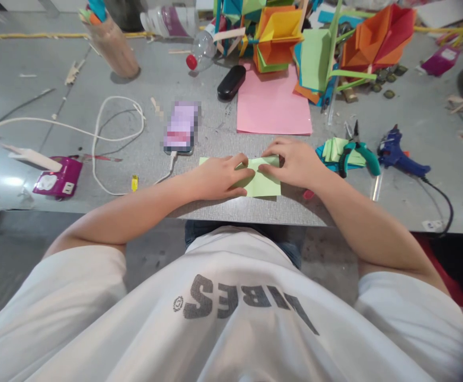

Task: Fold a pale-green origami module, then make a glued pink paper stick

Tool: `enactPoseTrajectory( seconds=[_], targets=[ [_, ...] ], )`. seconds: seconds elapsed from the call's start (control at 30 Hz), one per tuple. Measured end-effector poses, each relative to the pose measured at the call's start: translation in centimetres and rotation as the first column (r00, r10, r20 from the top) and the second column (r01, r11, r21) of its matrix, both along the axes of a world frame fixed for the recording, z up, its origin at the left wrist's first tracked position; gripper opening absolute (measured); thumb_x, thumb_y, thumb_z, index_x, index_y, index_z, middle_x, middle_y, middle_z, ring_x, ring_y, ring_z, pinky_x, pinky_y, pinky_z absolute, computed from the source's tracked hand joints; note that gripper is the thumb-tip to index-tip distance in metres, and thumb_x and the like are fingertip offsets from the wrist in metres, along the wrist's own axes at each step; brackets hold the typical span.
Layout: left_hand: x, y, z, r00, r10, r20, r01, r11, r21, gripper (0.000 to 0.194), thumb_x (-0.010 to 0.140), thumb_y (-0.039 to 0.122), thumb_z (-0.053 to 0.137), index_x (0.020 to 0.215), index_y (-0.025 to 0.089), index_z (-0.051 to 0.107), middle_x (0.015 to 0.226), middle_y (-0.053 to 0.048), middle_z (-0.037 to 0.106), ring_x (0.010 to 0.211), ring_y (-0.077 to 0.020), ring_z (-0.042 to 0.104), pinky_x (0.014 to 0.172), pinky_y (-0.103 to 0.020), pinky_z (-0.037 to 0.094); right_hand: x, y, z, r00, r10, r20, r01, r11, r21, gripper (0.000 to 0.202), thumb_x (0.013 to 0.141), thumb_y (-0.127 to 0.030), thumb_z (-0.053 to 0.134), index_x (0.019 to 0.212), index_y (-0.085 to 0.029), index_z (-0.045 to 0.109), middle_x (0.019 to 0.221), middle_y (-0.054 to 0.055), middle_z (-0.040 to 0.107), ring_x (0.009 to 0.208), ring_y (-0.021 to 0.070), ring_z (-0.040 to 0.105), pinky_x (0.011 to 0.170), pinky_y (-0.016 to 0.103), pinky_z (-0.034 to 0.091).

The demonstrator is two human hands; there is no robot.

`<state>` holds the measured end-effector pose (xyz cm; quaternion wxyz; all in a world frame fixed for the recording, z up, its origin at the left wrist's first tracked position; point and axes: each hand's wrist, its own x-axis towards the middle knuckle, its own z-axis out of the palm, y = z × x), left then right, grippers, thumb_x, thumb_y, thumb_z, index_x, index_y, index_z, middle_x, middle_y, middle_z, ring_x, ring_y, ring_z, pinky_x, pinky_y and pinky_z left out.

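Observation:
A light green sheet of paper lies on the grey table near its front edge, with a crease or fold visible around its middle. My left hand rests over the left part of the sheet, fingers apart and lying on it. At the sheet's upper right, my right hand has its thumb and fingers curled at the top edge, holding the paper. Part of the sheet is hidden under both hands.
Beyond the hands are a phone on a white cable, pink paper and a black case. To the right lie pliers and a blue glue gun. A purple socket block sits left; folded paper shapes stand behind.

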<state>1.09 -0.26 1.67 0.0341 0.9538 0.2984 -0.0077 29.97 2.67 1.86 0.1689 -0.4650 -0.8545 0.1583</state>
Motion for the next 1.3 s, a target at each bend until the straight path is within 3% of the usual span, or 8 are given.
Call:
enactPoseTrajectory(
  seconds=[0.13,0.3,0.5,0.67,0.8,0.9,1.1,1.3],
  targets=[
    [0.1,-0.2,0.3,1.000,0.015,-0.019,-0.016,1.000,-0.015,0.052,0.118,0.051,0.057,0.163,0.023,0.063,0.157,-0.020,0.060,0.126,-0.0346,0.075,0.085,-0.042,0.059,-0.1,-0.4,-0.2,1.000,0.003,-0.016,-0.002,0.998,0.057,0.022,0.097,-0.045,0.079,0.107,-0.027,0.086,0.126,0.010,0.083,0.112,0.0362,0.079,0.095,0.051,0.059],
    [0.3,-0.2,0.7,0.999,0.043,-0.018,-0.044,0.998,-0.050,0.054,0.118,0.051,0.058,0.163,0.023,0.063,0.154,-0.019,0.061,0.123,-0.0336,0.074,0.087,-0.042,0.059,-0.2,-0.5,-0.2,0.977,-0.010,-0.215,0.025,0.997,0.070,0.021,0.095,-0.046,0.085,0.093,-0.027,0.078,0.124,0.011,0.081,0.108,0.0343,0.076,0.097,0.052,0.060],
    [0.4,-0.1,0.8,0.997,0.073,0.005,-0.073,0.996,-0.052,0.052,0.114,0.054,0.062,0.153,0.019,0.067,0.153,-0.020,0.063,0.120,-0.0345,0.075,0.086,-0.042,0.057,0.0,-0.1,0.5,0.913,0.036,-0.406,-0.099,0.986,-0.136,0.054,0.107,-0.077,0.066,0.084,-0.029,0.076,0.094,0.006,0.077,0.090,0.0270,0.070,0.087,0.045,0.057],
    [0.5,-0.1,0.8,0.992,0.114,0.063,-0.106,0.988,-0.110,0.058,0.110,0.052,0.067,0.155,0.016,0.061,0.148,-0.019,0.069,0.120,-0.0348,0.076,0.089,-0.042,0.057,-0.4,-0.1,-0.2,0.896,-0.084,-0.437,-0.041,0.962,-0.269,0.060,0.093,-0.086,0.080,0.082,-0.027,0.074,0.073,0.000,0.068,0.072,0.0205,0.059,0.070,0.039,0.048],
    [0.3,-0.2,0.4,0.979,0.128,0.159,-0.110,0.987,-0.118,0.078,0.108,0.051,0.071,0.173,0.019,0.042,0.150,-0.018,0.071,0.126,-0.0351,0.076,0.095,-0.041,0.057,-1.0,-0.1,-0.8,0.850,-0.130,-0.510,-0.102,0.910,-0.401,0.065,0.089,-0.092,0.081,0.083,-0.028,0.070,0.073,0.001,0.072,0.070,0.0200,0.065,0.069,0.038,0.050],
    [0.1,-0.2,0.2,0.981,0.120,0.155,-0.105,0.989,-0.103,0.090,0.107,0.053,0.072,0.182,0.023,0.032,0.152,-0.019,0.070,0.123,-0.0360,0.078,0.093,-0.040,0.057,-1.0,-0.1,-1.1,0.836,-0.121,-0.536,-0.151,0.887,-0.436,0.065,0.087,-0.090,0.085,0.086,-0.028,0.069,0.075,0.001,0.073,0.071,0.0200,0.067,0.069,0.037,0.052],
    [0.1,-0.2,0.6,0.983,0.127,0.130,-0.114,0.988,-0.101,0.086,0.107,0.054,0.072,0.181,0.026,0.037,0.152,-0.018,0.070,0.122,-0.0352,0.079,0.090,-0.039,0.057,-0.8,0.1,-1.5,0.797,-0.156,-0.583,-0.117,0.908,-0.402,0.059,0.082,-0.073,0.098,0.094,-0.031,0.059,0.080,-0.001,0.069,0.071,0.0205,0.067,0.067,0.038,0.055],
    [0.2,-0.1,0.7,0.979,0.151,0.134,-0.133,0.981,-0.139,0.094,0.106,0.054,0.075,0.184,0.022,0.032,0.156,-0.020,0.072,0.132,-0.0380,0.078,0.097,-0.040,0.059,-0.8,-0.3,-0.7,0.787,-0.087,-0.611,-0.037,0.982,-0.187,0.040,0.096,-0.058,0.086,0.121,-0.034,0.066,0.100,0.000,0.066,0.079,0.0195,0.062,0.075,0.040,0.057]
  ],
)
